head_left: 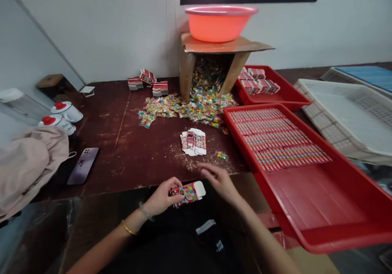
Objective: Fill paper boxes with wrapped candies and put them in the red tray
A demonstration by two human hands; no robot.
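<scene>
Just off the table's front edge, my left hand (pixel 163 194) grips a small red printed candy box (pixel 188 193), its white end flap standing out to the right. Beside that flap hovers my right hand (pixel 219 180), fingers stretched out and apart from the box, holding nothing that I can see. Ahead on the table lies a fanned stack of flat printed boxes (pixel 193 142). A single clear candy packet (pixel 221 155) rests to the right of the stack. Farther back, a heap of colourful candy packets (pixel 196 106) spills from an open cardboard box (pixel 187 67).
A red tray (pixel 318 192) at right holds rows of filled boxes; another red tray (pixel 294 96) with boxes sits behind it. White baskets (pixel 352 114) stand far right. A pink basin (pixel 220 25) tops the cardboard box. At left are a phone (pixel 83 165), lidded mugs (pixel 67 111) and cloth (pixel 33 159).
</scene>
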